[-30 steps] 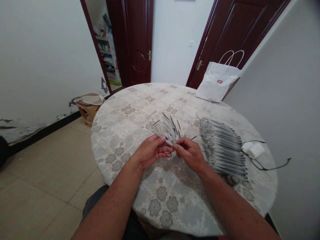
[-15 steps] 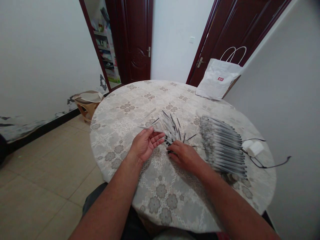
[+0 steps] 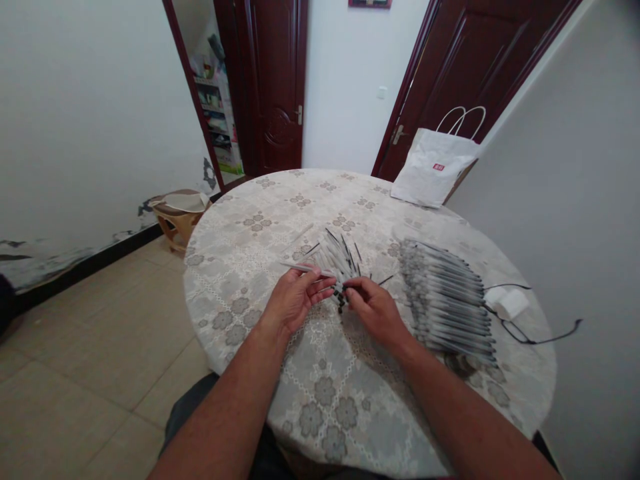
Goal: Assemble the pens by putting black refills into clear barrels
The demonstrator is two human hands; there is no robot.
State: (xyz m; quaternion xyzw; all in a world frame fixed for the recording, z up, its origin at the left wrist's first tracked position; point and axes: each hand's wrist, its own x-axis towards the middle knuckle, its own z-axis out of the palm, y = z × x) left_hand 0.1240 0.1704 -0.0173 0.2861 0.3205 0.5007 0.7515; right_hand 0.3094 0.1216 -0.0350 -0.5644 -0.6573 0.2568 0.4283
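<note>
My left hand (image 3: 293, 300) is closed on a thin whitish pen barrel (image 3: 294, 266), held between thumb and fingers and lying nearly level. Close on its right, my right hand (image 3: 377, 308) is in a pinch, with a small black pen part (image 3: 345, 288) at its fingertips. Small black parts (image 3: 340, 303) lie on the cloth just below the fingertips. Behind the hands spreads a loose pile of pale barrels and dark refills (image 3: 339, 253). To the right, many grey pens (image 3: 450, 300) are stacked side by side.
The round table has a flowered cloth (image 3: 325, 413). On its right side are eyeglasses (image 3: 525, 333) and a small white object (image 3: 513, 301). A white paper bag (image 3: 433, 167) stands at the back right. A stool (image 3: 180, 213) is on the floor at left.
My right hand has lifted slightly from the small black parts and now pinches one near the barrel's end. My left hand still holds the barrel. The view has tilted up a little.
</note>
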